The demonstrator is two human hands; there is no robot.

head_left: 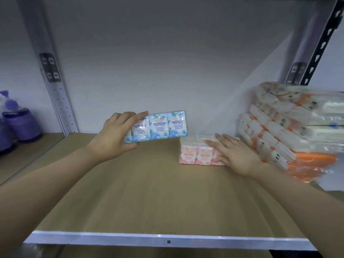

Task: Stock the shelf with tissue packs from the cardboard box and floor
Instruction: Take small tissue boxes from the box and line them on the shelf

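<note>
Left hand (113, 135) grips the left end of a blue mini tissue pack (158, 125), thumb beneath and fingers over the top, holding it above the shelf board (130, 192). Right hand (233, 153) lies flat, fingers spread, on the pink mini tissue pack (195, 153) standing on the board. At 3 o'clock, touching or just beside it, are stacked orange-and-white tissue bundles (290, 127). Bare board extends from 6 to 9 o'clock, bounded by the metal front edge (167, 240). Purple bottles (20, 125) stand at far 9 o'clock.

left hand (113, 138) gripping blue tissue pack (158, 126), shelf (139, 192)
</note>
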